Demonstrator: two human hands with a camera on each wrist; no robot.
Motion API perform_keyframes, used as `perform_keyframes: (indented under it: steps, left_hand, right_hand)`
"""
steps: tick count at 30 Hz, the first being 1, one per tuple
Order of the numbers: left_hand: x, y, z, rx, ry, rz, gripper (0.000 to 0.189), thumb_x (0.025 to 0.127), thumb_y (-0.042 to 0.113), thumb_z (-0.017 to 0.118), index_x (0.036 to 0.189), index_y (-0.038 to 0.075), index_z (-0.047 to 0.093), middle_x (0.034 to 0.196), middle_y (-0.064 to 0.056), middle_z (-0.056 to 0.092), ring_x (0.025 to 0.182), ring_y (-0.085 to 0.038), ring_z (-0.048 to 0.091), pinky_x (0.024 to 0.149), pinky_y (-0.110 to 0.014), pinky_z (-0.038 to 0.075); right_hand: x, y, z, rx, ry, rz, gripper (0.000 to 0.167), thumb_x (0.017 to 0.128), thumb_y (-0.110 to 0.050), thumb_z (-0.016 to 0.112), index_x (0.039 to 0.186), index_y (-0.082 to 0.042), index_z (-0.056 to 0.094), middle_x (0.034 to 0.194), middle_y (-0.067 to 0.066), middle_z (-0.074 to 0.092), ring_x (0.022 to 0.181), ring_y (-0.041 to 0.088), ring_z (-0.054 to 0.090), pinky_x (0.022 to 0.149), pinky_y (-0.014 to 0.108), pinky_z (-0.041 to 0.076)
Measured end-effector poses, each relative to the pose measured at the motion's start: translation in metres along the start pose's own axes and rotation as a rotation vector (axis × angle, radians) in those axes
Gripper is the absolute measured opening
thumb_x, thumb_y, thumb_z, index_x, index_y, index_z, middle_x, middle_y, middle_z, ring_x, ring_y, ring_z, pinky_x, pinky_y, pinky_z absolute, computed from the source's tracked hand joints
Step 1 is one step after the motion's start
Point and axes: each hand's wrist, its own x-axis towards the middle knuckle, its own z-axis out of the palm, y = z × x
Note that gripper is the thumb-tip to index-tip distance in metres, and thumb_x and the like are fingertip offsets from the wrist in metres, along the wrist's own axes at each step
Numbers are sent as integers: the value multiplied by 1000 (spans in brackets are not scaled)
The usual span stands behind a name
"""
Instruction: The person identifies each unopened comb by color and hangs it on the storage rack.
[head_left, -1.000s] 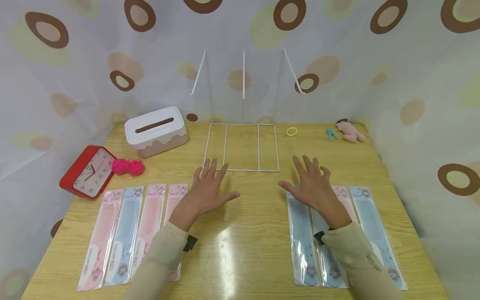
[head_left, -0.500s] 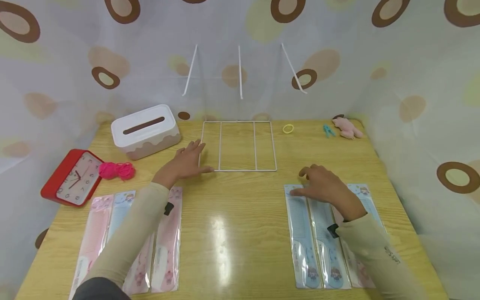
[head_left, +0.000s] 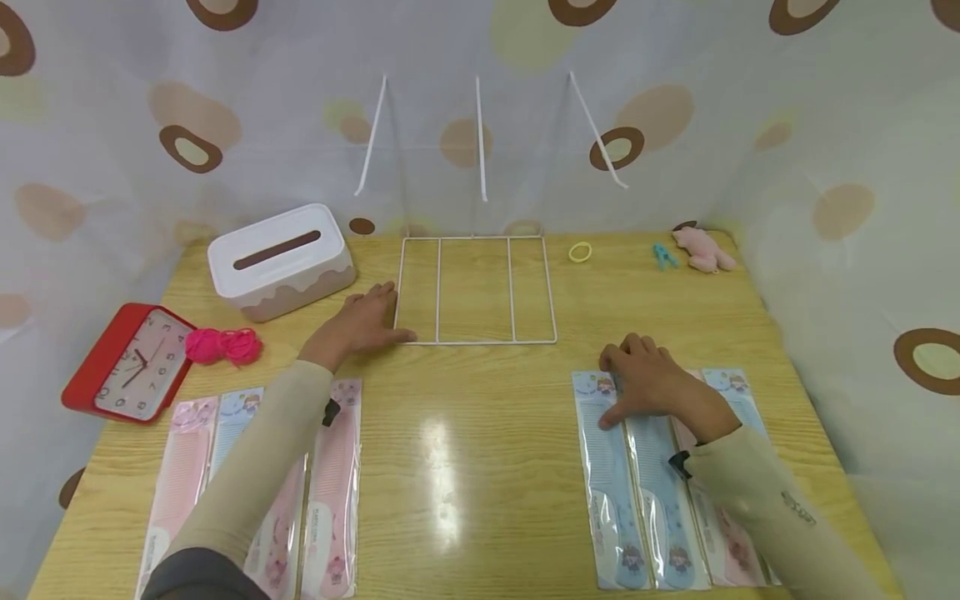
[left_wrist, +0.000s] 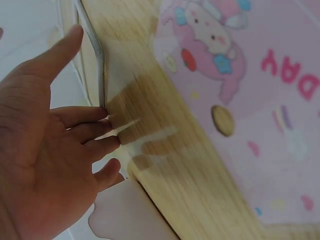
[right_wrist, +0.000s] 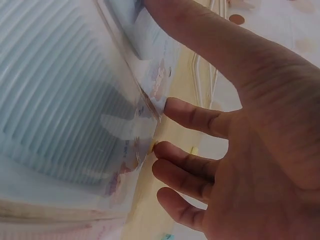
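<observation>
My left hand (head_left: 356, 325) rests beside the white wire rack (head_left: 480, 342), fingertips against the left side of its base. In the left wrist view, the thumb points along the wire (left_wrist: 100, 75) and the fingers meet it. Over the right row of packaged combs hovers my right hand (head_left: 656, 383), fingers bent and thumb apart. Its fingertips are near the top edges of two blue packaged combs (head_left: 611, 492); whether they touch cannot be told. Behind my left wrist lies a pink packaged comb (head_left: 333, 483); the left forearm covers part of that row.
A tissue box (head_left: 281, 262), red clock (head_left: 127, 362) and pink yarn (head_left: 222, 345) stand at the left. A yellow ring (head_left: 580, 252), blue clip (head_left: 664, 256) and pink plush toy (head_left: 703, 250) lie at the back right. Three prongs (head_left: 481, 137) jut from the rack.
My left hand has moved left to the rack's side. The right hand has bent its fingers and lowered over the blue packaged combs. The head view has shifted slightly.
</observation>
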Motion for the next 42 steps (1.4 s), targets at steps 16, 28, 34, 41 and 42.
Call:
perform_keyframes:
  steps: [16, 28, 34, 41, 42]
  left_hand:
    - [5, 3, -1, 48, -4, -36, 105, 79, 57, 78, 148, -11, 37, 160, -26, 26, 148, -40, 25, 118, -59, 20]
    - [5, 7, -2, 55, 6, -61, 111, 77, 57, 80, 151, -9, 31, 159, -27, 27, 144, -45, 29, 117, -61, 21]
    - [4, 6, 1, 62, 14, -54, 111, 77, 59, 79, 151, -9, 31, 159, -27, 26, 145, -44, 29, 117, -59, 25]
    - [4, 4, 1, 70, 19, -24, 107, 78, 59, 78, 149, -9, 36, 159, -27, 26, 146, -43, 27, 117, -56, 26]
    - [4, 4, 1, 68, 24, -21, 107, 78, 59, 78, 149, -9, 37, 159, -27, 26, 146, -43, 27, 117, -56, 25]
  right_hand:
    - [14, 15, 2, 294, 117, -79, 26, 84, -21, 82, 91, -9, 60, 88, 3, 58, 79, 20, 51, 71, 37, 44]
    - [-9, -18, -46, 652, 371, -102, 17, 95, -14, 69, 109, -4, 68, 95, 9, 73, 80, 14, 71, 69, 27, 57]
    - [-18, -35, -71, 662, 529, -143, 14, 94, -10, 71, 106, -3, 69, 91, 7, 72, 78, 11, 70, 66, 21, 53]
    - [-15, -52, -101, 730, 671, -237, 17, 88, 3, 73, 104, 2, 71, 91, -5, 71, 74, 10, 70, 65, 19, 55]
    - [-14, -54, -105, 733, 696, -249, 17, 87, 5, 74, 104, 2, 71, 90, -6, 71, 73, 9, 70, 65, 18, 55]
